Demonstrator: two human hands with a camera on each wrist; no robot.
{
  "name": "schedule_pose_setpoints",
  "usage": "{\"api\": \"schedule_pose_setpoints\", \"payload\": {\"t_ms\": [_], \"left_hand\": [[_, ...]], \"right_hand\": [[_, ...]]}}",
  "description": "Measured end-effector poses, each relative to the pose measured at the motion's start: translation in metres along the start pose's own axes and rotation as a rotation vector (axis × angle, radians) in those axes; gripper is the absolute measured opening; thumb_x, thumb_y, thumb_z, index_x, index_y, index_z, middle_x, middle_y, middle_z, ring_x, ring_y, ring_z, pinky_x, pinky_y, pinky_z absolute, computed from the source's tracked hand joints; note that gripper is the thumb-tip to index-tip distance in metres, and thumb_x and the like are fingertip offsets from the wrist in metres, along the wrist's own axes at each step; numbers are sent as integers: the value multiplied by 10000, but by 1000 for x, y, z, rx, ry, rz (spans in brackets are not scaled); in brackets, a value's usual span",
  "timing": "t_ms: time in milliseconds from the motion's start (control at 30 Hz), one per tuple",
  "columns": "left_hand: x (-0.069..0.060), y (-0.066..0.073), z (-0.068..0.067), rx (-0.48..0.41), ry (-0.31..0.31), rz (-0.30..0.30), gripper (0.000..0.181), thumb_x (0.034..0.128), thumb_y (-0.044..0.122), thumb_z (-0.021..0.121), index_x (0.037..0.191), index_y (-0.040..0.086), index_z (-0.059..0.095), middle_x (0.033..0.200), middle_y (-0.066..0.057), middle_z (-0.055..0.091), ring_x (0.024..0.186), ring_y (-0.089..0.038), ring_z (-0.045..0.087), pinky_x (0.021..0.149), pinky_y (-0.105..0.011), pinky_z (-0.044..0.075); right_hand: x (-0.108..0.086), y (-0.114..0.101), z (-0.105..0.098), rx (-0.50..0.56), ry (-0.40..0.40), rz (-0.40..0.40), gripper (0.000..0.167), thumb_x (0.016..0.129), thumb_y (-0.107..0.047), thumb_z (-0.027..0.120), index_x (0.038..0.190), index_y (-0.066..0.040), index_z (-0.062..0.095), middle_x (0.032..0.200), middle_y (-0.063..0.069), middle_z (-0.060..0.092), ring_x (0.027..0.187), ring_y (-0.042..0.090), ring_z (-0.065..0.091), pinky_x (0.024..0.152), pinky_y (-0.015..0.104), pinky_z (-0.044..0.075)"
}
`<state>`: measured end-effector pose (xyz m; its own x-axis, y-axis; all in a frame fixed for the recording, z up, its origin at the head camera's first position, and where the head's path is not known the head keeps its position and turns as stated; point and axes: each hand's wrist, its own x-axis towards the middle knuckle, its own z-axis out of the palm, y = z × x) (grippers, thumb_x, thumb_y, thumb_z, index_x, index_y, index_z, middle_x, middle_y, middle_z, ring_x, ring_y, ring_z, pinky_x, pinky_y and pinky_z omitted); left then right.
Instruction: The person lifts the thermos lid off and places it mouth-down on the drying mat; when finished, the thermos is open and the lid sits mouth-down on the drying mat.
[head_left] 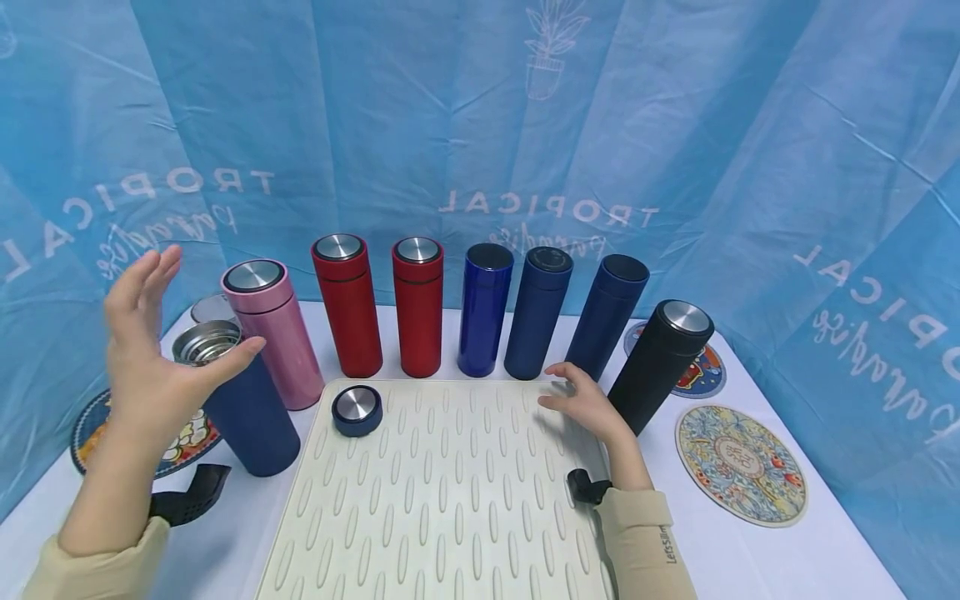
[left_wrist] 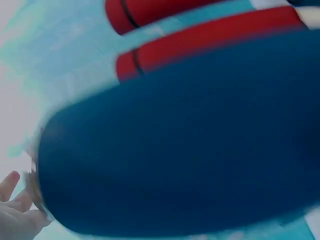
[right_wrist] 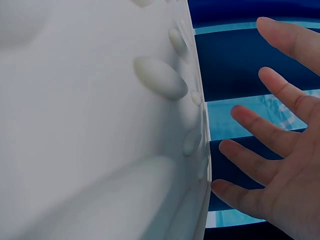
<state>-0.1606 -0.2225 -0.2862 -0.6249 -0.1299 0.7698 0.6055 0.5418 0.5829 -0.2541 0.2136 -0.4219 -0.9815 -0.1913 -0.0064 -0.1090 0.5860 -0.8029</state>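
On the left, a lidless navy flask (head_left: 253, 417) stands with its steel mouth (head_left: 206, 342) uncovered. My left hand (head_left: 153, 358) is raised beside that mouth, fingers and thumb spread apart, gripping nothing. In the left wrist view the navy flask (left_wrist: 175, 145) fills most of the picture, blurred, with the left hand (left_wrist: 22, 215) by its mouth end. A navy lid with a silver top (head_left: 357, 410) lies on the ridged cream mat (head_left: 435, 500). Over the mat's far right corner, my right hand (head_left: 588, 404) has its fingers parted, near a navy flask (head_left: 606, 317) and a black flask (head_left: 660, 367).
Along the back stand a pink flask (head_left: 277, 342), two red flasks (head_left: 348, 317), a glossy blue flask (head_left: 483, 317) and another navy flask (head_left: 536, 321). Patterned round mats lie on the left (head_left: 176, 442) and right (head_left: 741, 465). A blue printed curtain (head_left: 390, 125) hangs behind.
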Motion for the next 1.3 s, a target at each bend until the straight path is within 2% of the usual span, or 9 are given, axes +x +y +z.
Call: {"api": "schedule_pose_setpoints", "payload": {"t_ms": [67, 133, 367, 500, 700, 867, 1000, 1133, 1300], "left_hand": [[3, 7, 7, -3, -5, 47, 1040, 657, 592, 712, 1347, -21, 231, 1455, -25, 336, 1358, -142, 276, 1130, -286, 139], [5, 13, 16, -1, -20, 69, 1074, 654, 656, 665, 1361, -23, 225, 1462, -34, 325, 1363, -147, 260, 1131, -317, 155], [1, 24, 48, 36, -47, 5, 960, 716, 590, 666, 1445, 137, 237, 1504, -39, 227, 1371, -124, 160, 1020, -641, 226], [-4, 21, 71, -4, -44, 14, 951, 757, 555, 647, 1464, 132, 172, 1528, -36, 143, 1393, -145, 101, 1050, -616, 195], [-12, 5, 104, -46, 65, 104, 905, 800, 530, 610, 1467, 137, 143, 1537, -83, 69, 1410, -226, 33, 1105, -511, 162], [-15, -10, 120, -30, 191, 120, 822, 789, 482, 645, 1460, 363, 186, 1515, -169, 82, 1408, -252, 6, 1124, -451, 130], [-17, -21, 128, 48, 233, 104, 845, 780, 416, 669, 1454, 412, 160, 1491, -236, 60, 1404, -263, -26, 1130, -445, 83], [-22, -31, 133, 167, 271, 70, 900, 763, 378, 694, 1459, 419, 125, 1479, -258, 27, 1400, -290, -64, 1123, -459, -36], [-28, -41, 137, 260, 335, -22, 974, 747, 318, 732, 1460, 428, 78, 1475, -270, -1, 1396, -310, -114, 1117, -443, -87]], "right_hand": [[0, 0, 0, 3, 0, -1, 508, 809, -187, 692, 1254, -47, 490, 1339, 152, 453, 1281, 314, 358, 1053, 533, 266], [0, 0, 0, 6, -5, -4, 509, 810, -183, 690, 1256, -44, 487, 1340, 155, 451, 1284, 316, 354, 1055, 534, 262], [0, -1, -1, 4, -9, -4, 523, 802, -199, 695, 1253, -32, 489, 1331, 163, 458, 1279, 325, 357, 1054, 534, 262], [0, -1, -2, -4, -4, 2, 511, 802, -199, 699, 1245, -46, 496, 1332, 160, 458, 1280, 322, 358, 1057, 528, 262], [1, -1, -1, 3, -11, -8, 498, 808, -182, 696, 1242, -36, 500, 1326, 169, 462, 1283, 340, 351, 1057, 531, 260], [1, 2, 1, 17, -20, -4, 480, 813, -162, 692, 1236, -33, 503, 1319, 169, 468, 1285, 344, 343, 1059, 535, 250], [1, 1, 1, 9, -23, -10, 481, 809, -155, 695, 1232, -30, 504, 1309, 167, 476, 1278, 335, 352, 1059, 531, 253], [0, 0, 1, 4, -23, -18, 486, 804, -147, 699, 1232, -26, 503, 1300, 168, 480, 1271, 334, 361, 1057, 525, 259], [0, -1, 2, 3, -26, -22, 482, 803, -151, 700, 1228, -32, 506, 1298, 172, 480, 1266, 336, 367, 1056, 528, 261]]}}
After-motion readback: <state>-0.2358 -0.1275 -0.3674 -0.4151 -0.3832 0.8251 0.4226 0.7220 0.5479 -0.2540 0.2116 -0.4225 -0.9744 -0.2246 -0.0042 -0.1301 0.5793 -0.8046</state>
